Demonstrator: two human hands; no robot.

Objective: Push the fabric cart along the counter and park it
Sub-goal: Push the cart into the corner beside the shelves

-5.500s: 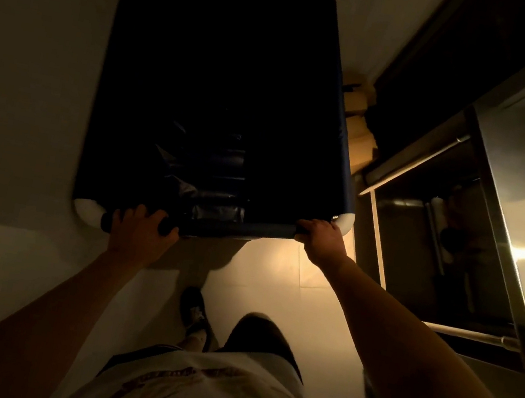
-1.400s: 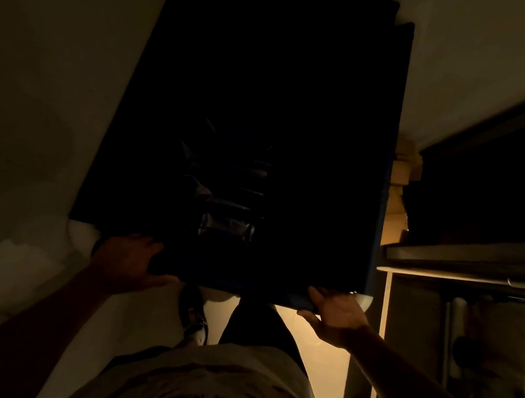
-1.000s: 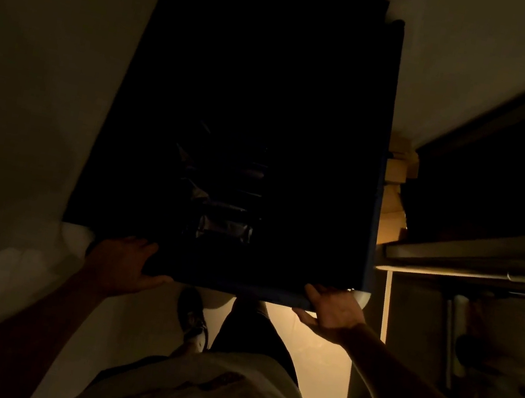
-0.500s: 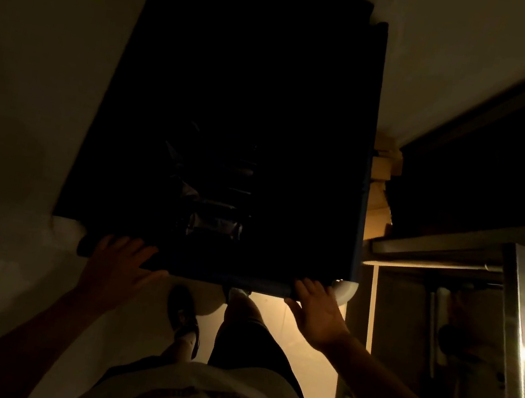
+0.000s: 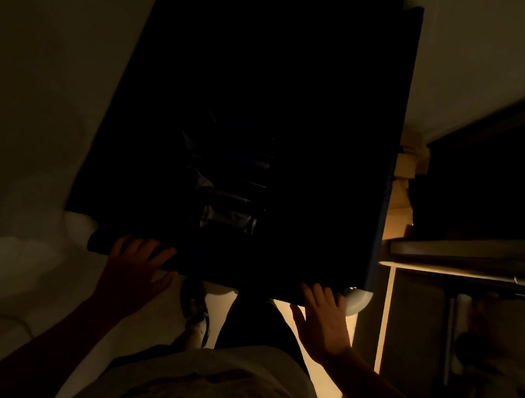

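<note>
The fabric cart (image 5: 268, 113) fills the middle of the view, a dark, deep box standing on the pale floor (image 5: 29, 90). Its long axis runs from 6 o'clock to 12 o'clock, away from the person, so a push goes along this axis. Its near edge, a dark padded bar (image 5: 228, 273), lies across the view just in front of both hands.

The left hand (image 5: 135, 268) is at about 7 o'clock from the middle of the cart. Its fingers (image 5: 142, 246) are spread and lie over the bar; it looks loose, not clenched, more a flat press than a grip. The right hand (image 5: 325, 324) is at about 5 o'clock, near the white corner piece (image 5: 357, 299). Its palm is open and its fingertips (image 5: 318, 291) touch the bar or stand just short of it; the dark does not let me tell which. Both hands are about equally near to the cart.

On the right, from 2 to 4 o'clock, stands the steel tabletop (image 5: 460, 256) with an open space under it. The right side of the cart runs along it, very near, with some cardboard boxes (image 5: 402, 194) in between, at 3 o'clock.

I judge that the cart is near its parking place, and that the hands are letting it go or giving a last light push toward 12 o'clock. The risk is that the right wall of the cart rubs the boxes.
</note>
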